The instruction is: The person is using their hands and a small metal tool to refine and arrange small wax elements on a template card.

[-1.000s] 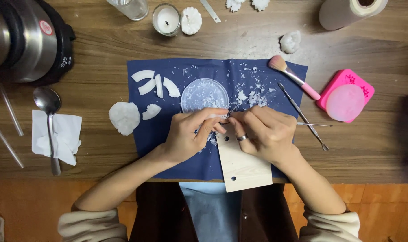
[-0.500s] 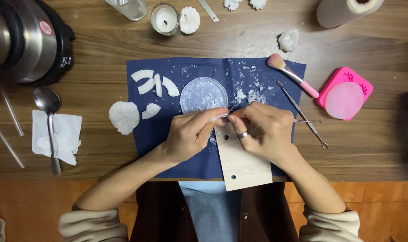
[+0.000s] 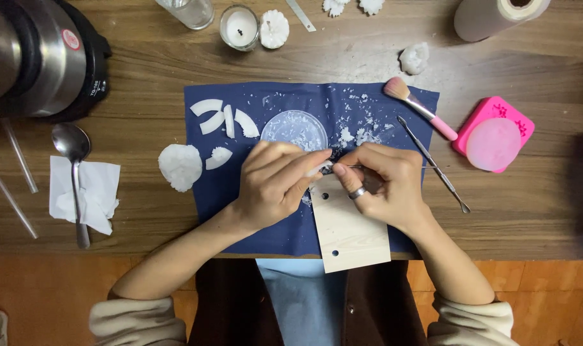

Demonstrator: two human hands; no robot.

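My left hand (image 3: 275,182) pinches a small white wax piece (image 3: 321,169) over the navy cloth (image 3: 240,192). My right hand (image 3: 381,182), with a ring on one finger, grips a thin metal tool (image 3: 426,168) whose tip meets the wax piece. Both hands hover above a pale wooden board (image 3: 350,230) with two holes. Just behind the hands sits a clear round dish (image 3: 291,127) holding white wax shavings. Curved white wax slices (image 3: 224,122) lie on the cloth's left part.
A white wax flower (image 3: 179,166), a spoon (image 3: 75,173) on tissue, a metal pot (image 3: 35,57), a candle glass (image 3: 238,27), a pink brush (image 3: 419,109), a double-ended metal tool (image 3: 432,163), a pink mould (image 3: 494,136) and a paper roll (image 3: 496,16) lie around on the wooden table.
My left hand has lifted and turned over the wax piece, covering more of the dish. The right hand shifted slightly, the tool now pointing level to the right.
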